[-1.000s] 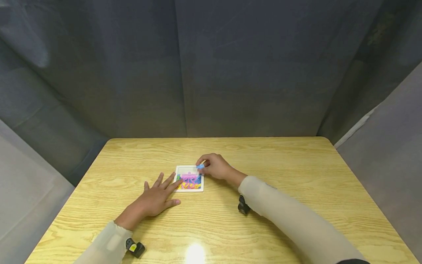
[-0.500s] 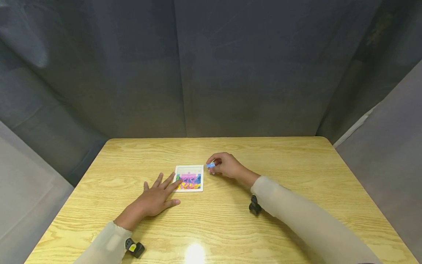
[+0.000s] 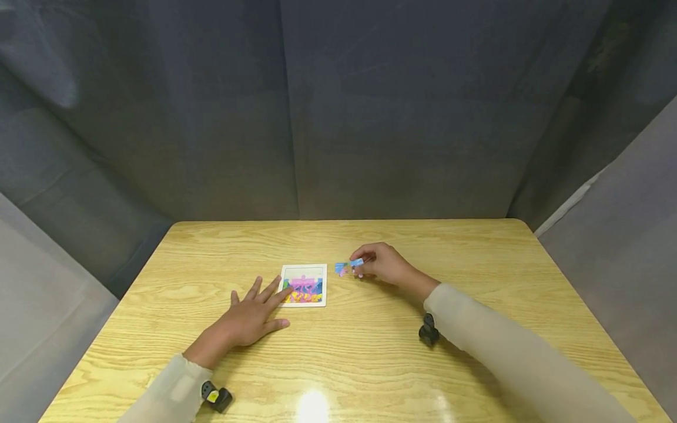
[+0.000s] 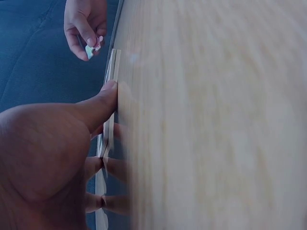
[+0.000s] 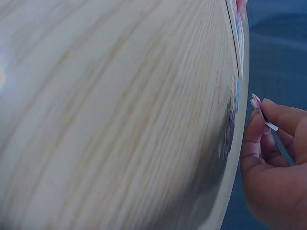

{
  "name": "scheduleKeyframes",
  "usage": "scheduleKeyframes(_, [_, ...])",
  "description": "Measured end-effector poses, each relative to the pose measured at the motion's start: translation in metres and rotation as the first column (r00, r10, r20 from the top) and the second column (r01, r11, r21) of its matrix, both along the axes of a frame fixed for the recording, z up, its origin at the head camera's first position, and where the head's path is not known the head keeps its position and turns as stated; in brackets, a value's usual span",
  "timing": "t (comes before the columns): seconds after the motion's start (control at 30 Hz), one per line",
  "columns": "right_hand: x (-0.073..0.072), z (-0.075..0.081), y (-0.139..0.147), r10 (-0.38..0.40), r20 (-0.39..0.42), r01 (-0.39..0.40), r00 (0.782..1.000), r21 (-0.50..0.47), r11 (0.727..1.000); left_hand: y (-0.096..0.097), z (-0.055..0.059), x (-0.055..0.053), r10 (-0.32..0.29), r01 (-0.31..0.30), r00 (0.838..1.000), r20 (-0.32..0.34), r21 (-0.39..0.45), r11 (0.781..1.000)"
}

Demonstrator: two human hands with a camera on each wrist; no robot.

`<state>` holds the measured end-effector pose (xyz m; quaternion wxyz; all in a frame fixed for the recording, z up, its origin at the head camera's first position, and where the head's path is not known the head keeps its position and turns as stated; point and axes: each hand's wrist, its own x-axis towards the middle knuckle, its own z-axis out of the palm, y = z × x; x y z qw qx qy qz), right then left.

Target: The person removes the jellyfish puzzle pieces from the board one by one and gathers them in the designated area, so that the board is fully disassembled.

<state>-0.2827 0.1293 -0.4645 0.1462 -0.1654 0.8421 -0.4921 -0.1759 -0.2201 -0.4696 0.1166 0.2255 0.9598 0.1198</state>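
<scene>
A small jigsaw puzzle in a white frame [image 3: 325, 286] lies on the table, its lower part filled with pink, blue and yellow pieces, its upper strip pale and bare. My left hand [image 3: 248, 320] rests with spread fingers at the puzzle's left side, the index fingertip over the filled part. To the right of the frame, my right hand [image 3: 385, 264] pinches a blue and pink puzzle piece [image 3: 357, 262] between thumb and fingers. In the right wrist view that piece [image 5: 264, 115] is seen nearly edge-on, held off the table. Another blue and pink puzzle piece [image 3: 340, 268] lies between frame and right hand.
The wood-grain table [image 3: 338, 364] has its far edge well beyond the puzzle. Dark cloth [image 3: 370, 117] hangs behind it, with grey cloth at both sides. A small black camera sits at each wrist, the left [image 3: 217, 397] and the right [image 3: 428, 331].
My right hand has moved right, off the puzzle's upper right corner, carrying its piece. The piece lying beside the frame now shows. My left hand has stayed in place.
</scene>
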Motion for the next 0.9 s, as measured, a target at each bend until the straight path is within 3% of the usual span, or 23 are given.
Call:
scheduleKeyframes(0.57, [-0.004,-0.004,0.049,-0.079,-0.002,0.079,0.997,0.034,0.996,0.002,0.0,-0.002,-0.009,0.009,1.0,-0.003,0.004,1.0])
scheduleKeyframes(0.9, [-0.008,-0.012,0.057,-0.093,-0.015,0.093,0.996,0.05,0.994,0.003,0.001,-0.001,-0.003,0.003,1.0,0.003,-0.004,1.0])
